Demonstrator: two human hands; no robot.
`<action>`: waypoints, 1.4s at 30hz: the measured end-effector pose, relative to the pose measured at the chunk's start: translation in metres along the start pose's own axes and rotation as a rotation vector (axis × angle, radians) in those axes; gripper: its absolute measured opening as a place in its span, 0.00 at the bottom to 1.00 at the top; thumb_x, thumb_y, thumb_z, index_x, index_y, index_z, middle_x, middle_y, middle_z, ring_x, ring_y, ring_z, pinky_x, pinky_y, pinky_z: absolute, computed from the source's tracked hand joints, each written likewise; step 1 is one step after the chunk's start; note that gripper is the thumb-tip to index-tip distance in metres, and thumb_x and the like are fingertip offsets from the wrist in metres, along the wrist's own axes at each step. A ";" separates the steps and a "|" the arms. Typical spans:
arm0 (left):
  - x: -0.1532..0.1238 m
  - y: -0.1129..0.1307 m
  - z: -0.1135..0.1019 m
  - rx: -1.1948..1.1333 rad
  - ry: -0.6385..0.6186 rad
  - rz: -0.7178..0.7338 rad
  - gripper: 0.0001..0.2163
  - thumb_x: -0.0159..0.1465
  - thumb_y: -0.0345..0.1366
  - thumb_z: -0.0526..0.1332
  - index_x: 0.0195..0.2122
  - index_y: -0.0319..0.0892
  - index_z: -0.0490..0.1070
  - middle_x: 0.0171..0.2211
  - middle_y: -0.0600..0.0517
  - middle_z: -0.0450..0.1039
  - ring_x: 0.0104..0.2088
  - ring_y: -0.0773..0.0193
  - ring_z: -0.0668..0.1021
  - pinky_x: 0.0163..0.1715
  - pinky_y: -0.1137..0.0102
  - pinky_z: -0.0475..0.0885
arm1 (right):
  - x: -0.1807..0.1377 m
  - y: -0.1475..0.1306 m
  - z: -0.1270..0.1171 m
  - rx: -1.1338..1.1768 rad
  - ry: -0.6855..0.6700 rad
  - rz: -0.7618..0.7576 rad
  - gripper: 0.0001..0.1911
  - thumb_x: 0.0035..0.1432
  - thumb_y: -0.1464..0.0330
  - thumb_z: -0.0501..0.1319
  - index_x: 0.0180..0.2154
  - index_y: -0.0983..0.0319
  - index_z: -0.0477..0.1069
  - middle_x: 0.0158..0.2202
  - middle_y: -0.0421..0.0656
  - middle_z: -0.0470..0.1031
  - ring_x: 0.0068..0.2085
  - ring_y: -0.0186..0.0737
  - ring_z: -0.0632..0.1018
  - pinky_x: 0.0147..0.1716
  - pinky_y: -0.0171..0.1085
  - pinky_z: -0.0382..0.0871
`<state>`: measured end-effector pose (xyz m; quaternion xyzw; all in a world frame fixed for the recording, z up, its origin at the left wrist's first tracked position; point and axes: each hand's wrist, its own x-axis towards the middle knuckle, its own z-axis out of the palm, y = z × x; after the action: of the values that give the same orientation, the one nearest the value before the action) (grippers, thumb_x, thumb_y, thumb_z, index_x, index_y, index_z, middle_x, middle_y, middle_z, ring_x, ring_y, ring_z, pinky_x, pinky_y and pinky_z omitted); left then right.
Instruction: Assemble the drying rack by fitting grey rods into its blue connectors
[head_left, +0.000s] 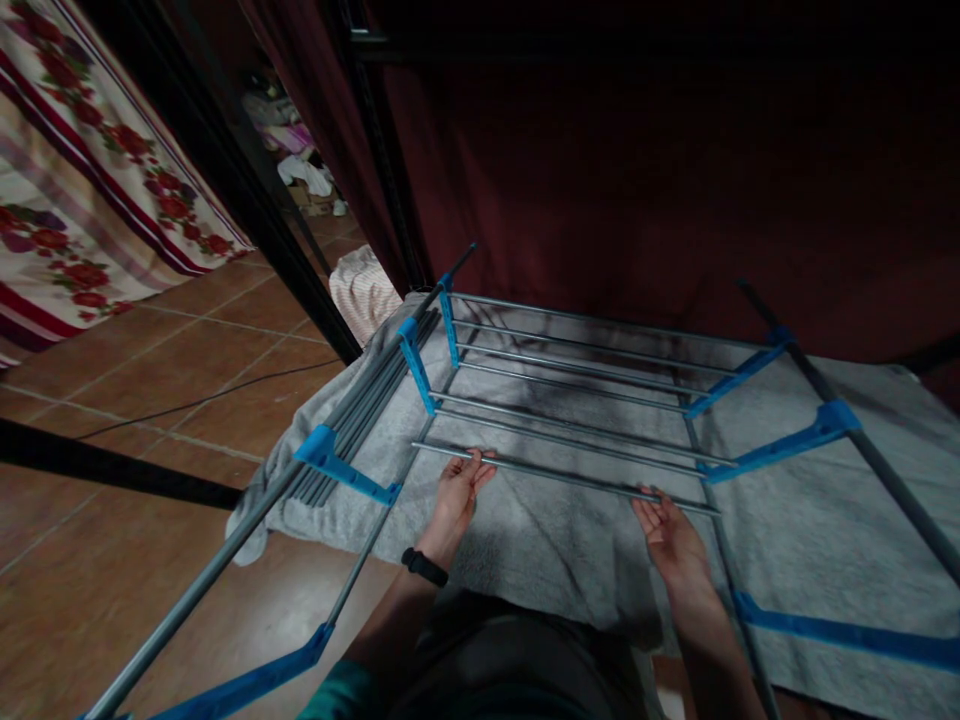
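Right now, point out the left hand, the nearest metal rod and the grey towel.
left hand [459, 492], head view, back of the hand.
nearest metal rod [562, 478], head view, mid-span between both hands.
grey towel [810, 520], head view, bare patch right of the rack.

A drying rack [570, 400] stands opened out low over a grey towel [540, 540] on the tiled floor. Its frame is grey metal tube with bright blue plastic joints. Thin parallel rods run left to right across the middle, bare of laundry. The nearest rod [562, 478] is the one being touched: the left hand [459, 495] lies on its left end, and the right hand [667, 535], palm up, cups its right end from below. Side wings angle outward, left and right.
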<state>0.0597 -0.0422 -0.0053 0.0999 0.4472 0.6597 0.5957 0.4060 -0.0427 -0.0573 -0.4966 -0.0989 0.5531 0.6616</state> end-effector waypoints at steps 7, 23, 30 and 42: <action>0.004 -0.011 -0.008 0.031 -0.004 0.046 0.14 0.50 0.38 0.74 0.27 0.41 0.68 0.32 0.51 0.78 0.33 0.64 0.80 0.46 0.64 0.73 | 0.001 0.003 0.001 -0.007 -0.010 -0.019 0.11 0.41 0.65 0.72 0.30 0.58 0.76 0.37 0.40 0.80 0.43 0.39 0.80 0.47 0.41 0.77; 0.006 -0.010 -0.013 0.046 -0.044 0.065 0.13 0.48 0.39 0.75 0.29 0.43 0.73 0.30 0.52 0.76 0.33 0.61 0.79 0.46 0.63 0.74 | 0.003 0.011 0.001 -0.020 -0.032 -0.051 0.12 0.42 0.63 0.73 0.31 0.55 0.75 0.37 0.38 0.81 0.42 0.40 0.81 0.42 0.39 0.80; 0.011 -0.013 -0.018 0.088 -0.021 0.065 0.10 0.51 0.38 0.73 0.29 0.46 0.74 0.30 0.51 0.76 0.35 0.58 0.80 0.48 0.60 0.73 | 0.008 0.014 0.005 0.008 0.006 -0.067 0.13 0.38 0.63 0.74 0.30 0.55 0.78 0.36 0.41 0.81 0.41 0.43 0.82 0.42 0.39 0.80; 0.015 -0.016 -0.019 0.157 -0.002 0.094 0.10 0.51 0.42 0.74 0.27 0.47 0.73 0.28 0.53 0.76 0.35 0.57 0.81 0.49 0.60 0.73 | 0.009 0.017 0.006 -0.004 -0.045 -0.061 0.11 0.42 0.62 0.73 0.31 0.56 0.78 0.36 0.41 0.81 0.41 0.43 0.82 0.44 0.41 0.80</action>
<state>0.0540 -0.0397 -0.0341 0.1677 0.4919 0.6499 0.5546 0.3944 -0.0338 -0.0707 -0.4821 -0.1300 0.5434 0.6748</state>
